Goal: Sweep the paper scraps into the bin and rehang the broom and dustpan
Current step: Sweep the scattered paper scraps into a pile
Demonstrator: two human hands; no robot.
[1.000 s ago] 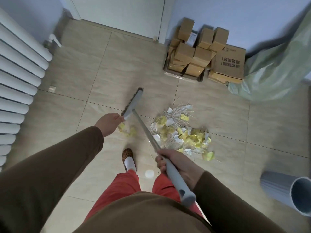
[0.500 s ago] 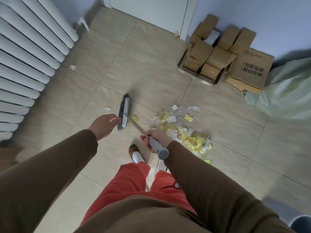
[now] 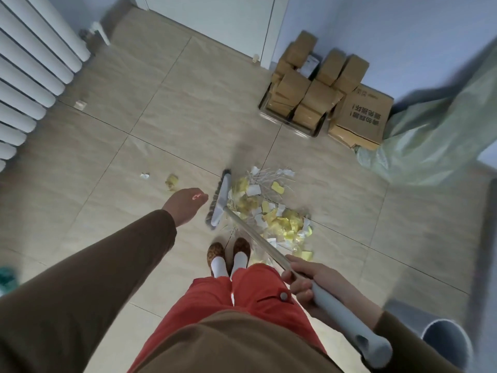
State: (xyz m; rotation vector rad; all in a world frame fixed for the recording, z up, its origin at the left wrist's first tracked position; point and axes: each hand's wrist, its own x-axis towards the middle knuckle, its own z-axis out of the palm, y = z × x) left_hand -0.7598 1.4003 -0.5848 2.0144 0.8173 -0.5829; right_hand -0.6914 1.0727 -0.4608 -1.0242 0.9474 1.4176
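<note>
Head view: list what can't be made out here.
- Bin: cut off by the bottom right edge of the head view, contents unseen.
- Dustpan: not in view.
- Broom bristles: smeared by motion blur.
- Box print: upside down and too small to read.
- Teal thing at left edge: cut off, unidentifiable.
- Right hand: holds the handle; palm hidden.
- Left hand: empty.

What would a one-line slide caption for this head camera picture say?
Right hand holds the broom beside a pile of paper scraps; the empty left hand hovers nearby.
</note>
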